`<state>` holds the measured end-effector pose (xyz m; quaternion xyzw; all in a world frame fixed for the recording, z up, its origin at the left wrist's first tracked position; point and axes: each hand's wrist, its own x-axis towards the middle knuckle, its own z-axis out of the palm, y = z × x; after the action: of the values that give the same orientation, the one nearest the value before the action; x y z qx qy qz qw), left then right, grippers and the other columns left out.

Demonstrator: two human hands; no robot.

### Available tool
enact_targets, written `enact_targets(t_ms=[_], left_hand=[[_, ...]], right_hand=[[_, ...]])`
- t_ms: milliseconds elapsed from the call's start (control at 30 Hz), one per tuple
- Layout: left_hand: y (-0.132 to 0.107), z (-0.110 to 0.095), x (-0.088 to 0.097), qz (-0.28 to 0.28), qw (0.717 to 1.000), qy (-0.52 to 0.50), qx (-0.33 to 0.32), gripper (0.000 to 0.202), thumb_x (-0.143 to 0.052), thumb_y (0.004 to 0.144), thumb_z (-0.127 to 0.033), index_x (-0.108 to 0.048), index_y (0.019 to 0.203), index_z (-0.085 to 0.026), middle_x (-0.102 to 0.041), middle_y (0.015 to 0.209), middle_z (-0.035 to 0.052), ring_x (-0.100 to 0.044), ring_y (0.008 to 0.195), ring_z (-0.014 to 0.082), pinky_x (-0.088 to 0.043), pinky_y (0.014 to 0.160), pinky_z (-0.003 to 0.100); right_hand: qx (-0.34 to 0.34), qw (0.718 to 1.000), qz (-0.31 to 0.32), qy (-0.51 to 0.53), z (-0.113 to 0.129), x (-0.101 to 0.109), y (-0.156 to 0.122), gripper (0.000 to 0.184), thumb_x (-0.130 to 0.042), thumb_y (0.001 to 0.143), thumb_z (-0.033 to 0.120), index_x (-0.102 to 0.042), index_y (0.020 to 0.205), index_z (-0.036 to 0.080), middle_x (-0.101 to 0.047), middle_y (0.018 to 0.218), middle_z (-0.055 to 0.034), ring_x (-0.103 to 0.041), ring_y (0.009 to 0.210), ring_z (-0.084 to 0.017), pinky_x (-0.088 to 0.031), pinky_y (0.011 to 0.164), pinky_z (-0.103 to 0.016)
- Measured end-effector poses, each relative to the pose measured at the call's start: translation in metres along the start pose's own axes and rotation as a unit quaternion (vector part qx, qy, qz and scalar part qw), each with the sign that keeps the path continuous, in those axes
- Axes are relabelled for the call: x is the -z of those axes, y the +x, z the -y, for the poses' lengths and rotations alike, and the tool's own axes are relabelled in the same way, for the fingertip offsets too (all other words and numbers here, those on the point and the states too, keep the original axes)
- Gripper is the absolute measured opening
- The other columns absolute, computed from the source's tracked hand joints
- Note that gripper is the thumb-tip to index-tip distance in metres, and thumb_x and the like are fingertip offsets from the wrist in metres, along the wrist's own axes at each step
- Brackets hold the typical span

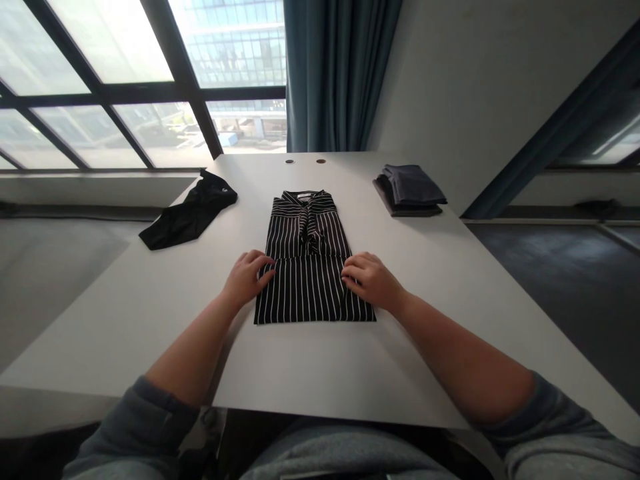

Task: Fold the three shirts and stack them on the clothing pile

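A black shirt with white stripes (313, 287) lies folded into a rectangle on the white table, its collar toward the window and its lower part doubled up over the front. At the left end of the fold's upper edge, my left hand (247, 273) has its fingers curled on the cloth. My right hand (367, 279) grips the opposite side at about the same height, fingers and thumb bent around the fabric. Both fingertips are partly hidden against the dark cloth. A gathered or tied piece of the same cloth shows at the middle of the chest.
Dark folded clothes (413, 187) are stacked at the table's far right. A black garment (193, 210) lies by the left edge. Two round holes are set in the far end of the white table (320, 373), near a blue curtain (335, 80) and a window.
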<state>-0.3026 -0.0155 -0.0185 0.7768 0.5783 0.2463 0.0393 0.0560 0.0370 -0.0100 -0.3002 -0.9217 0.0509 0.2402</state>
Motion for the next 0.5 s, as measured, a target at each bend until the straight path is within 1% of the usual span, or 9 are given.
enact_targets(t_ms=[67, 100, 133, 200, 267, 300, 400, 500], left_hand=[[-0.01, -0.019, 0.005, 0.088, 0.992, -0.023, -0.086, 0.021, -0.057, 0.1, -0.038, -0.071, 0.102, -0.022, -0.069, 0.103, 0.0078, -0.061, 0.099, 0.0242, -0.048, 0.094, 0.04], [-0.015, -0.028, 0.007, 0.13, 0.984, -0.032, -0.12, 0.021, -0.057, 0.1, -0.038, -0.071, 0.099, -0.022, -0.069, 0.098, 0.0067, -0.062, 0.095, 0.0231, -0.049, 0.091, 0.038], [-0.02, -0.036, 0.009, 0.163, 0.975, -0.037, -0.145, 0.022, -0.058, 0.099, -0.04, -0.07, 0.098, -0.022, -0.068, 0.094, 0.0057, -0.062, 0.091, 0.0222, -0.049, 0.088, 0.038], [-0.029, -0.048, 0.013, 0.199, 0.964, -0.036, -0.172, 0.025, -0.062, 0.097, -0.046, -0.07, 0.102, -0.023, -0.068, 0.094, 0.0048, -0.063, 0.09, 0.022, -0.049, 0.086, 0.037], [-0.035, -0.053, 0.016, 0.212, 0.96, -0.027, -0.181, 0.032, -0.068, 0.093, -0.052, -0.069, 0.107, -0.024, -0.069, 0.099, 0.0045, -0.065, 0.093, 0.0229, -0.049, 0.086, 0.037], [-0.038, -0.053, 0.017, 0.212, 0.96, -0.018, -0.184, 0.034, -0.07, 0.091, -0.052, -0.069, 0.11, -0.024, -0.069, 0.103, 0.0048, -0.065, 0.095, 0.0233, -0.048, 0.086, 0.038], [-0.042, -0.05, 0.014, 0.192, 0.961, 0.03, -0.195, 0.027, -0.067, 0.095, -0.042, -0.069, 0.114, -0.024, -0.07, 0.107, 0.006, -0.067, 0.096, 0.0236, -0.048, 0.088, 0.038], [-0.042, -0.047, 0.006, 0.159, 0.96, 0.085, -0.215, 0.022, -0.056, 0.101, -0.032, -0.072, 0.112, -0.023, -0.07, 0.099, 0.0068, -0.067, 0.09, 0.0221, -0.049, 0.084, 0.038]], right_hand=[[0.064, 0.993, 0.089, 0.041, 0.011, 0.008, -0.004, 0.014, -0.06, 0.099, 0.026, -0.072, 0.096, 0.021, -0.069, 0.099, -0.0088, -0.061, 0.095, -0.024, -0.046, 0.089, -0.039], [0.078, 0.987, 0.132, 0.057, 0.015, 0.011, -0.006, 0.012, -0.064, 0.097, 0.028, -0.072, 0.095, 0.021, -0.069, 0.095, -0.0071, -0.062, 0.088, -0.022, -0.047, 0.083, -0.036], [0.08, 0.98, 0.171, 0.067, 0.019, 0.014, -0.008, 0.01, -0.07, 0.094, 0.03, -0.073, 0.095, 0.02, -0.069, 0.092, -0.0056, -0.061, 0.084, -0.021, -0.047, 0.078, -0.034], [0.065, 0.969, 0.229, 0.072, 0.023, 0.017, -0.012, 0.018, -0.08, 0.085, 0.033, -0.073, 0.096, 0.021, -0.068, 0.092, -0.0037, -0.062, 0.081, -0.02, -0.045, 0.072, -0.031], [0.049, 0.963, 0.255, 0.068, 0.025, 0.017, -0.016, 0.024, -0.084, 0.08, 0.03, -0.073, 0.1, 0.022, -0.068, 0.096, -0.0034, -0.063, 0.083, -0.02, -0.045, 0.07, -0.03], [0.046, 0.963, 0.256, 0.067, 0.026, 0.016, -0.017, 0.023, -0.083, 0.081, 0.027, -0.072, 0.101, 0.022, -0.068, 0.098, -0.0036, -0.063, 0.084, -0.02, -0.045, 0.071, -0.029], [0.049, 0.967, 0.241, 0.067, 0.027, 0.012, -0.019, 0.015, -0.072, 0.085, 0.017, -0.072, 0.1, 0.021, -0.068, 0.097, -0.004, -0.064, 0.086, -0.019, -0.046, 0.074, -0.029], [0.046, 0.97, 0.232, 0.061, 0.029, 0.009, -0.018, 0.013, -0.065, 0.086, 0.011, -0.072, 0.092, 0.02, -0.069, 0.093, -0.004, -0.063, 0.083, -0.018, -0.046, 0.074, -0.028]])
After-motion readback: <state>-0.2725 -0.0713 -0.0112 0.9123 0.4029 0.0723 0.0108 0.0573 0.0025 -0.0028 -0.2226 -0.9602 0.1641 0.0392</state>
